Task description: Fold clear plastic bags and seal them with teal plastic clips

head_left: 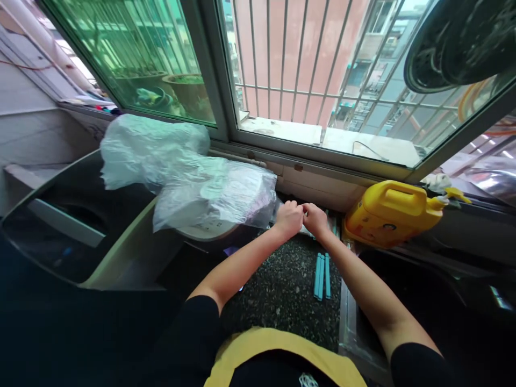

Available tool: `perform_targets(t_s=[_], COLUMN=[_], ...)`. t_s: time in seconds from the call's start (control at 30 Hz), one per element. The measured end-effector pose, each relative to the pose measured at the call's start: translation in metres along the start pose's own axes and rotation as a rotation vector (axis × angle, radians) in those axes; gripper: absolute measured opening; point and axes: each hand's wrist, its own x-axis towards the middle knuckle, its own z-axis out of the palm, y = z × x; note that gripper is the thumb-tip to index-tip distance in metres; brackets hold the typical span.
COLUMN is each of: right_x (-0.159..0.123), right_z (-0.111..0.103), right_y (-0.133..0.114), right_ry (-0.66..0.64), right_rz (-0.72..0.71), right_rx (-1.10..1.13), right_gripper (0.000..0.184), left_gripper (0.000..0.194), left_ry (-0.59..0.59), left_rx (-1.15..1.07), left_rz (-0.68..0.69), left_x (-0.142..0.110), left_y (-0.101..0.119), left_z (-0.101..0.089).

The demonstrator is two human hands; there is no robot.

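My left hand (288, 219) and my right hand (315, 219) meet above the back of a dark speckled countertop (282, 285). The fingers of both are closed and their tips touch or nearly touch; anything pinched between them is too small or hidden to name. Just left of my left hand lies crumpled clear plastic wrapping (245, 188), draped over a rounded white-topped appliance (209, 230). Nearer to me than my right hand, a few slim teal strips (321, 276) lie side by side on the counter. Something pale, partly hidden, sits behind my right wrist.
A yellow jug (393, 212) with a handle stands right of my hands against the wall. A dark sink (411, 285) lies below it. On the left is a large dark appliance (64, 220). A barred window (298, 70) rises behind, with a dark round pan-like object (455, 48) hanging upper right.
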Motion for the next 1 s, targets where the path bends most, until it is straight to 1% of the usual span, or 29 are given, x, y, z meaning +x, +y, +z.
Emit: perform_targets(t_s=[0.07,0.13,0.2,0.27,0.37,0.43,0.47,0.53,0.57,0.63,0.7,0.77,0.87,1.0], right_x=[0.002,0.005,0.007,0.009,0.008,0.005,0.003,-0.001,-0.002,-0.003,-0.003,-0.002,-0.002,-0.005], right_z=[-0.002,-0.002,-0.001,-0.001,-0.004,-0.006,-0.007,-0.006,-0.005,-0.002,0.001,0.003,0.001,-0.004], right_y=[-0.022,-0.041,-0.060,-0.079,-0.114,-0.138,-0.149,-0.169,-0.177,-0.187,-0.192,-0.192,-0.186,-0.176], right_ry=[0.029,0.051,0.054,0.044,0.021,-0.005,-0.018,-0.038,-0.043,-0.051,-0.060,-0.056,-0.011,0.059], right_rz=[-0.119,-0.234,-0.325,-0.408,-0.566,-0.680,-0.723,-0.775,-0.783,-0.787,-0.795,-0.810,-0.816,-0.795], right_rx=[0.043,0.081,0.094,0.086,0.039,-0.028,-0.066,-0.142,-0.179,-0.250,-0.301,-0.322,-0.327,-0.329], right_gripper=[0.024,0.023,0.023,0.022,0.024,0.031,0.036,0.042,0.042,0.032,0.023,0.024,0.025,0.025], left_gripper=[0.022,0.021,0.019,0.017,0.017,0.019,0.020,0.022,0.024,0.029,0.032,0.030,0.024,0.029], left_ry=[0.075,0.140,0.201,0.257,0.336,0.395,0.418,0.435,0.427,0.390,0.352,0.336,0.337,0.340], left_rx=[0.034,0.087,0.149,0.198,0.246,0.263,0.265,0.259,0.258,0.271,0.304,0.336,0.395,0.479], left_rz=[0.029,0.035,-0.006,-0.054,-0.117,-0.133,-0.130,-0.091,-0.062,-0.010,0.009,0.009,0.009,0.008], left_x=[-0.019,-0.036,-0.051,-0.066,-0.090,-0.107,-0.115,-0.127,-0.132,-0.137,-0.138,-0.137,-0.135,-0.138], left_y=[-0.009,-0.027,-0.053,-0.084,-0.129,-0.149,-0.156,-0.164,-0.164,-0.163,-0.160,-0.158,-0.156,-0.159], left_z=[-0.029,-0.055,-0.078,-0.097,-0.114,-0.119,-0.119,-0.118,-0.116,-0.112,-0.108,-0.105,-0.102,-0.105])
